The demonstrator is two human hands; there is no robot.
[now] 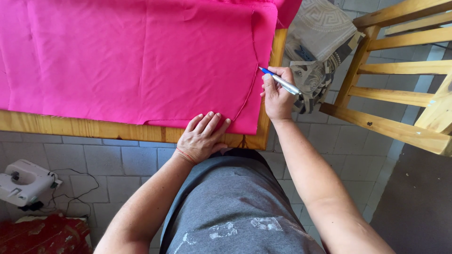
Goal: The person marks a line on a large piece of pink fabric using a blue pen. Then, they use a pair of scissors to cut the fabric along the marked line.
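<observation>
Head view: right hand (278,96) has its fingers clamped on a blue-and-silver pen (280,80), long axis slanting, tip pointing up-left onto the pink fabric (136,61) edge. Left hand (202,136) lies flat, fingers together, pressing fabric at the tabletop (70,126) corner.

Pink fabric (132,61) runs off the top edge; pen (281,81) tip perhaps touching.

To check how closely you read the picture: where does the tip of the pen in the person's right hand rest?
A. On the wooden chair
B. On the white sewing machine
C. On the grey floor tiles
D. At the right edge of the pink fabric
D: the right hand holds the pen with its blue tip against the right edge of the pink fabric, while the left hand presses the cloth flat.
</observation>
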